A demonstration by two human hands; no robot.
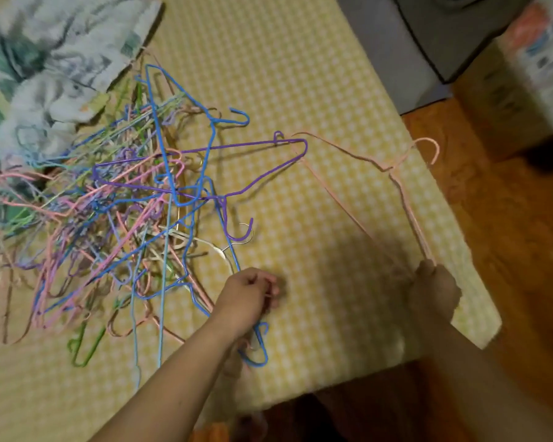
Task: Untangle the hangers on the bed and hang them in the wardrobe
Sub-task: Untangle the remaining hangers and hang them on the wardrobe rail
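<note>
Here the right hand is clamped round one corner of a pink wire hanger, fingers curled tight on the wire, lifting it over the near right corner of the bed; its hook points up and to the right, and its far corner touches the tip of a purple hanger. The left hand is curled too, fingers pinching a thin wire at the near edge of the tangled heap of hangers, though motion blur hides exactly which strand. That heap of blue, pink, purple and green wire lies on the yellow checked bedsheet, left of both hands. A crumpled grey-and-white blanket lies behind it. Printed packaging at the upper right is too blurred to read.
</note>
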